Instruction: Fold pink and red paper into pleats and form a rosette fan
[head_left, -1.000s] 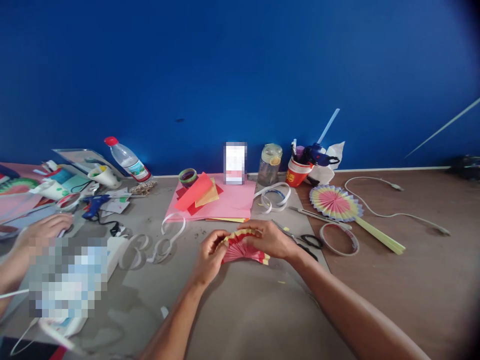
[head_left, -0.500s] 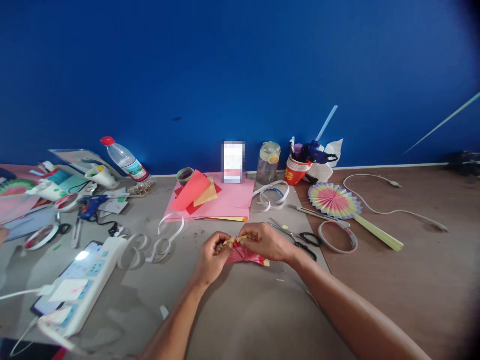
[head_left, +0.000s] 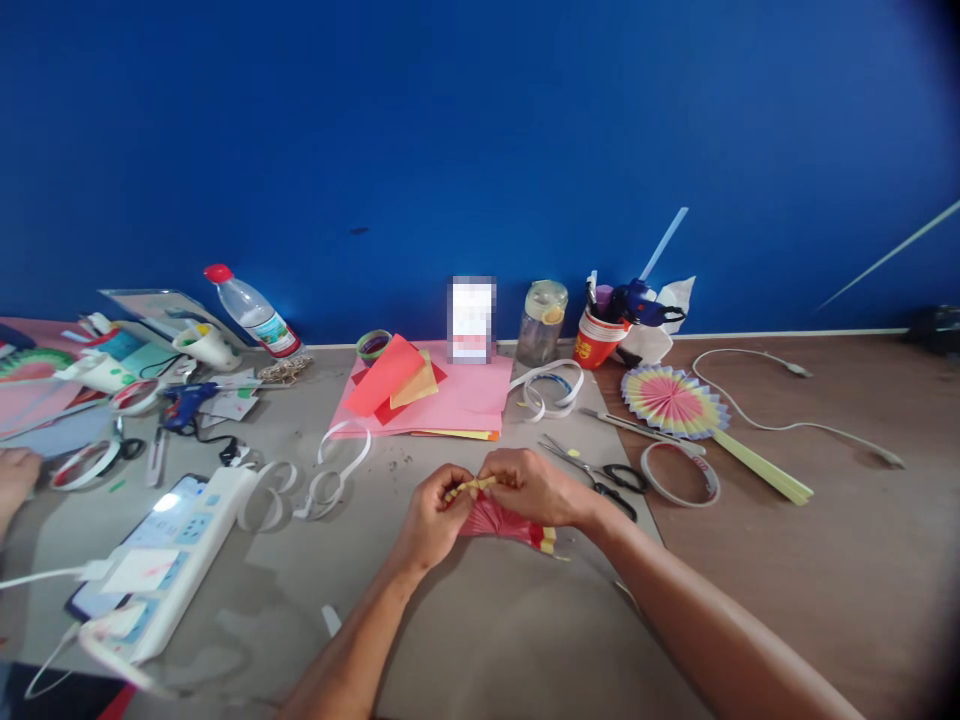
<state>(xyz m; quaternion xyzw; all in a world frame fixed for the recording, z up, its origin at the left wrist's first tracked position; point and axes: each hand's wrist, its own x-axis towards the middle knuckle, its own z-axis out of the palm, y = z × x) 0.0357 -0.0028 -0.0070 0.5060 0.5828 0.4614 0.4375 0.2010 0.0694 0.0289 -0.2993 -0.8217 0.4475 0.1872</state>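
Over the near part of the grey table cover (head_left: 517, 630), the pleated paper (head_left: 496, 522) is held between two hands. The left hand (head_left: 427, 518) has its fingers closed on the yellow edge, and the right hand (head_left: 531, 488) pinches this same edge just beside it. For good work, I think, each fold should be pressed evenly between thumb and finger, with light force, so that the paper does not tear or slip out of line. Beyond the right wrist lie the scissors (head_left: 591, 470); farther are the paper fan (head_left: 670, 402) and pink sheets (head_left: 480, 400), before the blue wall (head_left: 480, 140).
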